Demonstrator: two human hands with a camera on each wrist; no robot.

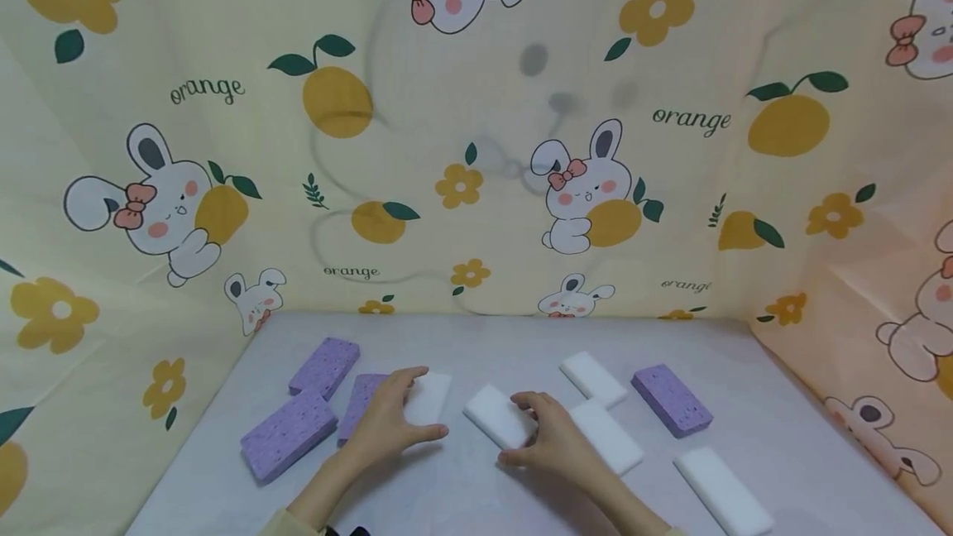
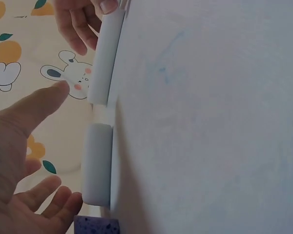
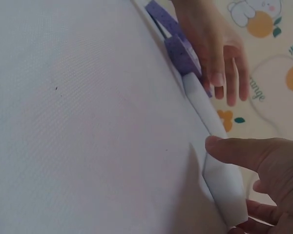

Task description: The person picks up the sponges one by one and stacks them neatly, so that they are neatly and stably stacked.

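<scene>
My left hand (image 1: 389,413) is arched beside a white sponge (image 1: 429,399), fingers at its left edge and thumb stretched out in front. In the left wrist view a gap shows between that thumb and the white block. My right hand (image 1: 554,437) is spread around the near right end of another white sponge (image 1: 497,417). Its thumb (image 3: 219,146) overlaps the sponge's front side in the right wrist view, and its other fingertips are right at the far end. Both white sponges lie on the table. A purple sponge (image 1: 359,404) is partly hidden behind my left hand.
Two speckled purple sponges (image 1: 289,435) (image 1: 324,366) lie at the left of the pale table (image 1: 447,503). To the right are white sponges (image 1: 593,379) (image 1: 606,437) (image 1: 724,490) and a purple one (image 1: 672,400). A patterned curtain (image 1: 476,230) surrounds the back and sides.
</scene>
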